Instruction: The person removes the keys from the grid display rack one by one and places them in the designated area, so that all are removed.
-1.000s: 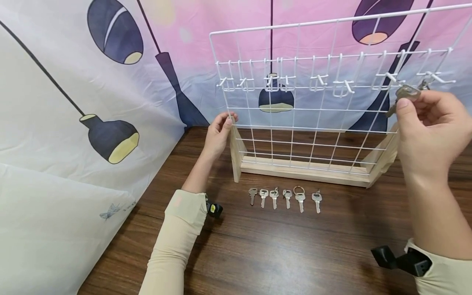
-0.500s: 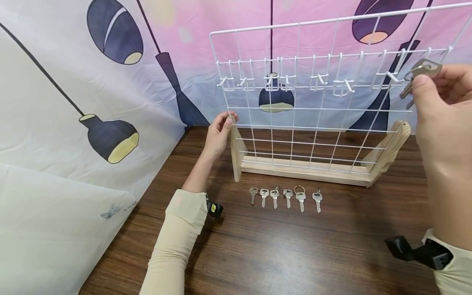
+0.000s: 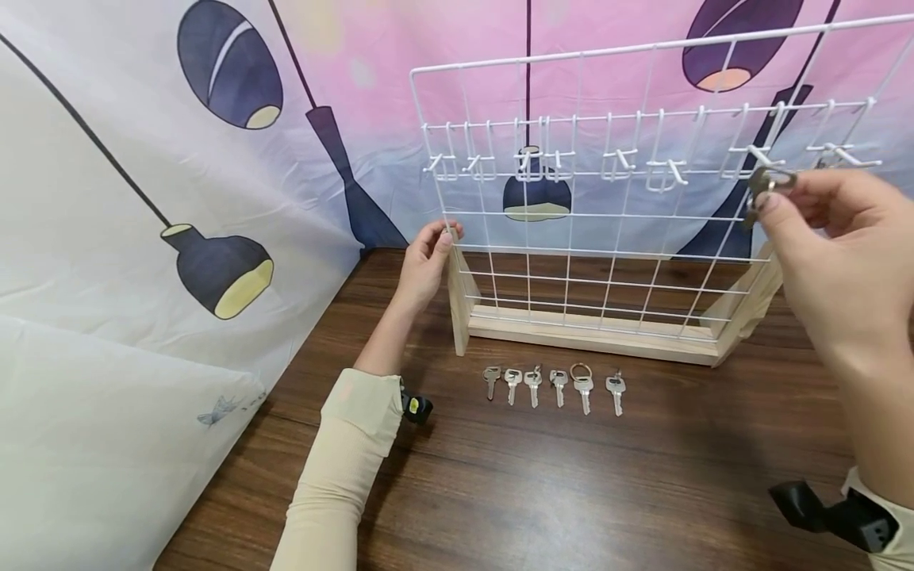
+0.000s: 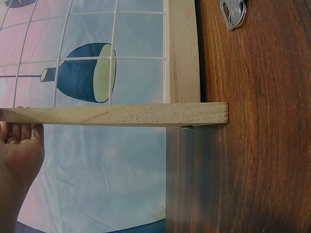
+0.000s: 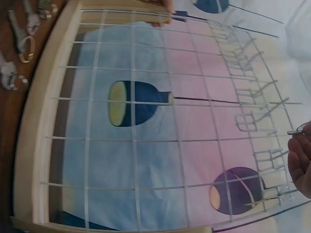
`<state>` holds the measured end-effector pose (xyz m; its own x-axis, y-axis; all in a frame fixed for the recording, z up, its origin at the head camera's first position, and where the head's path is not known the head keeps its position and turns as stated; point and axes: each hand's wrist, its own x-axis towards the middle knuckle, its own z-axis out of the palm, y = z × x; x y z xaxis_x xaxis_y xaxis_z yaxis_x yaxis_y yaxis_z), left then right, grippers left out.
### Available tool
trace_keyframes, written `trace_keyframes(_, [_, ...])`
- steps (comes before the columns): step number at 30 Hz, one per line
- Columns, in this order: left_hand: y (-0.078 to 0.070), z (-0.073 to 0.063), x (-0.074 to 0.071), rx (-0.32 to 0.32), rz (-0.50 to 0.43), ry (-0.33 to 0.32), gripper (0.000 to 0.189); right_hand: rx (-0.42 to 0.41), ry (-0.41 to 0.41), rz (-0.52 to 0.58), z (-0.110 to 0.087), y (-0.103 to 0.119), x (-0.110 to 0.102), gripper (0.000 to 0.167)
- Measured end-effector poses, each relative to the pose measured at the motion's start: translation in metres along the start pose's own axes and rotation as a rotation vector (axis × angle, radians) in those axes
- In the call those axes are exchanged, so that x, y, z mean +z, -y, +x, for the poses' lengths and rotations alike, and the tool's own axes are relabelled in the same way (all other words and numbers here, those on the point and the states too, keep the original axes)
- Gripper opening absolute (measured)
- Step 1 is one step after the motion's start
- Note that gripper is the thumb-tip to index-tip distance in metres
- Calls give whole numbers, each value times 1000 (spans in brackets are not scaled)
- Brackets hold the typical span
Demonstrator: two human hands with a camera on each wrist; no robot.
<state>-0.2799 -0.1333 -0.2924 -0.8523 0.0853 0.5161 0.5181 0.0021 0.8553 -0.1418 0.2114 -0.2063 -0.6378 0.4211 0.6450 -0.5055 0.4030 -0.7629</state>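
Observation:
A white wire grid rack (image 3: 607, 214) with a row of white hooks (image 3: 621, 161) along its upper part stands in a wooden base (image 3: 593, 339). My left hand (image 3: 423, 266) grips the top of its left wooden upright (image 3: 458, 297); the left wrist view shows fingers (image 4: 22, 132) curled at that wood. At the right, a metal key (image 3: 774, 181) with a small ring is pinched between thumb and fingers of my right hand (image 3: 850, 238). This key is just below and in front of the second hook from the right (image 3: 757, 155). My right hand overlaps the grid's right side in the head view.
Several silver keys (image 3: 533, 385) lie in a row on the dark wooden table (image 3: 543, 484) in front of the base, one with a larger gold-coloured ring (image 3: 581, 371). Behind the rack hangs a cloth (image 3: 343, 182) printed with lamps.
Over the last half second my right hand with the key moved left and down from the rack's right edge, after an earlier move to the right. My left hand stayed on the upright.

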Motion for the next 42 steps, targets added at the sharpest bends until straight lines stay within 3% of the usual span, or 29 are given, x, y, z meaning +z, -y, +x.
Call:
trace_keyframes(6, [1, 0, 0, 0, -1, -1, 26, -47, 44, -114, -16, -4, 2, 9])
trace_keyframes(18, [-1, 0, 0, 0, 3, 7, 27, 47, 199, -164, -43, -27, -9, 29])
trace_keyframes(29, [1, 0, 0, 1, 16, 15, 27, 62, 358, -207, -68, -55, -12, 15])
trace_keyframes(37, [0, -1, -1, 18, 14, 28, 27, 63, 553, -273, -88, -79, -11, 16])
trace_keyframes(42, [1, -1, -1, 22, 9, 31, 27, 170, 686, -247, -94, -95, -10, 14])
